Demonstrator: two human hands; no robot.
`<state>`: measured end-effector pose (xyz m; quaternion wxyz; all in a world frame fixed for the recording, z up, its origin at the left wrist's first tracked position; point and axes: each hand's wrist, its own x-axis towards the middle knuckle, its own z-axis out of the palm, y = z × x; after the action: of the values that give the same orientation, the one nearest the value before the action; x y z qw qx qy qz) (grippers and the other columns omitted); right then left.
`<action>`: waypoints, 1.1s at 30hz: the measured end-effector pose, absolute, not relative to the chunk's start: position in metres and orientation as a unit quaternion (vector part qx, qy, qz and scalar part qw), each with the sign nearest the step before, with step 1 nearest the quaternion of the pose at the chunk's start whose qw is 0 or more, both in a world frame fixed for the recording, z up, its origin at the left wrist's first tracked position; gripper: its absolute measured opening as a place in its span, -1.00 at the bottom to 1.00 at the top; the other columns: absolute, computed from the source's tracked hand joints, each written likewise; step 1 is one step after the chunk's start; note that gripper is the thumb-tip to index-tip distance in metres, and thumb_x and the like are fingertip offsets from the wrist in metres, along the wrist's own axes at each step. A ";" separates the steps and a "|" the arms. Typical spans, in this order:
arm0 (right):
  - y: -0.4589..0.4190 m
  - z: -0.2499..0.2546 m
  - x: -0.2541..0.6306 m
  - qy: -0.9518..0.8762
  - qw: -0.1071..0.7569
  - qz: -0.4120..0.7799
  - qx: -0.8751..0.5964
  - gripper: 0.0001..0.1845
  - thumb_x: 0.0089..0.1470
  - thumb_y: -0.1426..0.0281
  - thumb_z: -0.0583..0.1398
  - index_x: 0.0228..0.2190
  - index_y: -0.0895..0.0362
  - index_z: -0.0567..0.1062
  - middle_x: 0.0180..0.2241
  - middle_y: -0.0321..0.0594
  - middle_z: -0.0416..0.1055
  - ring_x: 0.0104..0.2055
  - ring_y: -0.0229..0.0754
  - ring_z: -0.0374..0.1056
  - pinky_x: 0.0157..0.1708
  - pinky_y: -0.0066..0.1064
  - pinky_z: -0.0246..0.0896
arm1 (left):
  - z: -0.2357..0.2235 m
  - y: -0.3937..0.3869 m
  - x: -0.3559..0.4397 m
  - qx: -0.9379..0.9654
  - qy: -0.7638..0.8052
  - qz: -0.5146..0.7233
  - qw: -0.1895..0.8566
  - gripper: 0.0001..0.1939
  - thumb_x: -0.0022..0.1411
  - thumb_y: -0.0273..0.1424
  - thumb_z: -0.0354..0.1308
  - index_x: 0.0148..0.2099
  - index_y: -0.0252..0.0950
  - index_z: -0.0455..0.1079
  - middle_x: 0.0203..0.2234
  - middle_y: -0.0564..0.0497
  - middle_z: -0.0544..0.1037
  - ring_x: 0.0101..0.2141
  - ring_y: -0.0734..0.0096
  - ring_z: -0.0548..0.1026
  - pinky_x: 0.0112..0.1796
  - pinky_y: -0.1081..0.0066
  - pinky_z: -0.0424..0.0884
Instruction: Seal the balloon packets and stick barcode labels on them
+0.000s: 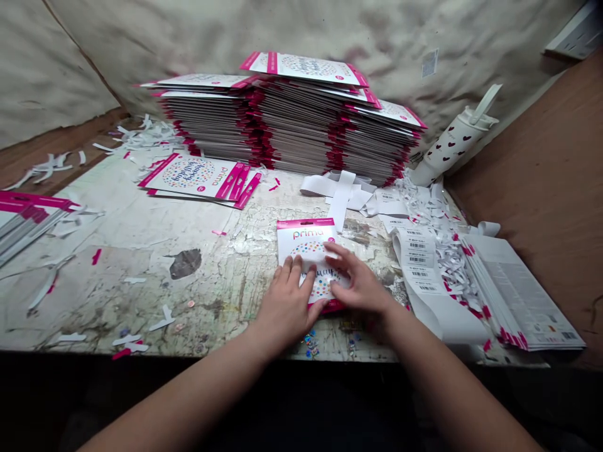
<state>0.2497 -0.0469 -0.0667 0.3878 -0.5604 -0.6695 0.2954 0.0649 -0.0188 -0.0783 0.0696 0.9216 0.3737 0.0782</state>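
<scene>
A flat white packet (301,252) with pink bands, coloured dots and the word "prima" lies face up near the table's front edge. My left hand (291,301) rests on its lower left part, fingers stretched out over the surface. On the right side of the packet, my right hand (360,279) touches it with fingers bent and the thumb apart from them. Both hands cover part of the printed lettering. Just below the packet lie small shiny blue confetti bits (309,345).
Tall stacks of similar packets (301,125) stand at the back. A few packets (188,176) lie left of centre. A barcode label strip (419,270), paper scraps, more packets (522,289) and a white heart-patterned tumbler (452,144) are on the right. Thread snips (51,282) lie left.
</scene>
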 end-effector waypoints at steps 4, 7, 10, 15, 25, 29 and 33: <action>-0.029 -0.056 0.256 -0.498 0.531 0.356 -0.585 -0.73 -0.11 0.34 0.26 -0.28 0.06 0.40 -0.18 -0.19 0.40 -0.30 -0.25 0.37 -0.41 -0.43 0.32 | -0.079 -0.016 0.066 0.920 0.371 0.103 0.074 -0.37 0.22 -0.08 -0.05 0.21 -0.36 0.17 0.19 -0.42 0.09 0.18 -0.19 0.07 0.08 0.00 0.12; -0.017 -0.056 0.254 -0.379 0.508 0.507 -0.585 -0.70 -0.19 0.22 0.30 -0.48 0.12 0.35 -0.64 -0.41 0.30 -0.68 -0.39 0.19 -0.74 -0.57 0.07 | -0.078 -0.015 0.065 0.915 0.371 0.134 0.083 -0.39 0.20 -0.09 -0.02 0.18 -0.37 0.22 0.25 -0.42 -0.11 0.18 -0.22 0.05 0.08 0.01 0.14; -0.010 -0.060 0.252 -0.342 0.454 0.562 -0.601 -0.62 -0.30 0.19 0.34 -0.52 0.14 0.33 -0.75 -0.47 0.23 -0.76 -0.42 0.12 -0.81 -0.61 -0.06 | -0.079 -0.016 0.065 0.913 0.367 0.154 0.088 -0.44 0.21 -0.13 -0.01 0.14 -0.38 0.26 0.27 -0.40 -0.27 0.19 -0.23 0.03 0.08 0.01 0.14; -0.003 -0.066 0.248 -0.357 0.425 0.519 -0.651 -0.68 -0.25 0.24 0.32 -0.54 0.14 0.32 -0.81 -0.45 0.23 -0.79 -0.40 0.11 -0.82 -0.62 -0.07 | -0.080 -0.017 0.067 0.920 0.356 0.143 0.077 -0.44 0.23 -0.14 -0.05 0.15 -0.40 0.23 0.27 -0.38 -0.26 0.19 -0.23 0.01 0.08 -0.04 0.12; -0.014 -0.048 0.244 -0.508 0.272 0.188 -0.795 -0.71 -0.01 0.30 0.20 -0.21 0.15 0.43 -0.42 -0.11 0.45 -0.33 -0.04 0.39 -0.33 -0.18 0.27 | -0.074 -0.015 0.065 0.934 0.342 0.062 0.087 -0.41 0.20 -0.06 -0.05 0.20 -0.24 0.18 0.19 -0.29 0.15 0.18 -0.30 0.00 0.05 -0.11 0.11; -0.037 -0.048 0.233 -0.672 0.172 0.126 -0.709 -0.59 0.18 0.15 -0.03 0.01 -0.07 0.36 0.18 -0.11 0.12 0.23 0.15 -0.05 0.05 0.14 -0.01 | -0.072 -0.017 0.065 0.936 0.334 0.063 0.091 -0.43 0.19 -0.07 -0.02 0.19 -0.18 0.19 0.19 -0.28 0.16 0.19 -0.30 -0.01 0.05 -0.13 0.09; -0.052 -0.066 0.237 -0.643 0.106 0.115 -0.749 -0.50 0.17 0.10 -0.04 0.08 -0.04 0.30 0.28 -0.12 -0.10 0.30 0.24 -0.35 0.10 0.32 -0.38 | -0.067 -0.010 0.057 0.937 0.324 0.050 0.120 -0.45 0.22 -0.08 -0.06 0.20 -0.17 0.18 0.21 -0.24 0.13 0.21 -0.18 -0.02 0.08 -0.07 0.10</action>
<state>0.2369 -0.0517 -0.0659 0.1060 -0.7494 -0.6434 0.1146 0.0566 -0.0098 -0.0668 0.1203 0.9369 0.3243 0.0504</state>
